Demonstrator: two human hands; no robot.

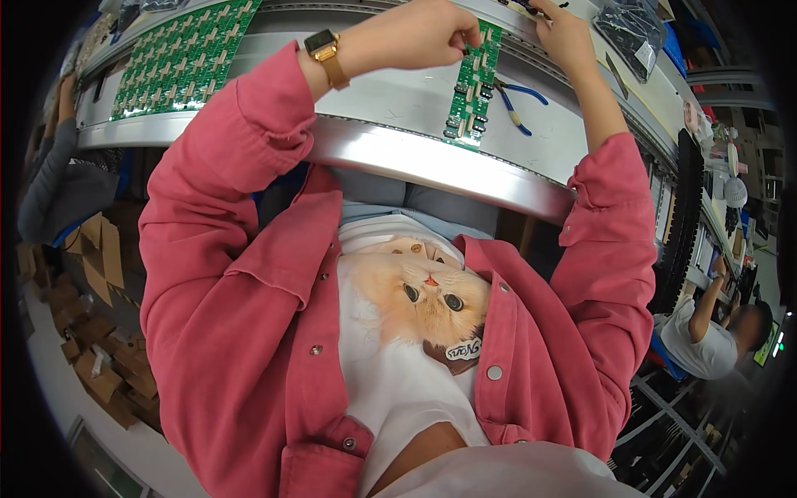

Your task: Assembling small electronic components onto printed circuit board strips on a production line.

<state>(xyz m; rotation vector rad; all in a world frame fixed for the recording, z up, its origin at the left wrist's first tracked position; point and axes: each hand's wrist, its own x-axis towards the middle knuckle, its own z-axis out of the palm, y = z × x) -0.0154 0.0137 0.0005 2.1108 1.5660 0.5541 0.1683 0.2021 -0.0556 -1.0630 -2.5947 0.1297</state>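
A narrow strip of green circuit board (476,95) lies on the bench in front of me, with small black and pale parts on it. My left hand (436,37), with a gold watch on its wrist, is closed at the strip's far left edge. Its fingertips pinch beside a small dark piece, but what they hold is too small to make out. At the far edge of view my right hand (567,37) reaches over some small dark parts (521,7), thumb and forefinger apart. Blue-handled pliers (519,104) lie just right of the strip.
A large panel of green circuit boards (178,62) lies at the left. A rounded metal rail (398,149) edges the bench toward me. Dark parts in a clear plastic bag (635,37) sit at the far right, beside tweezers (616,75). Other people work at both sides.
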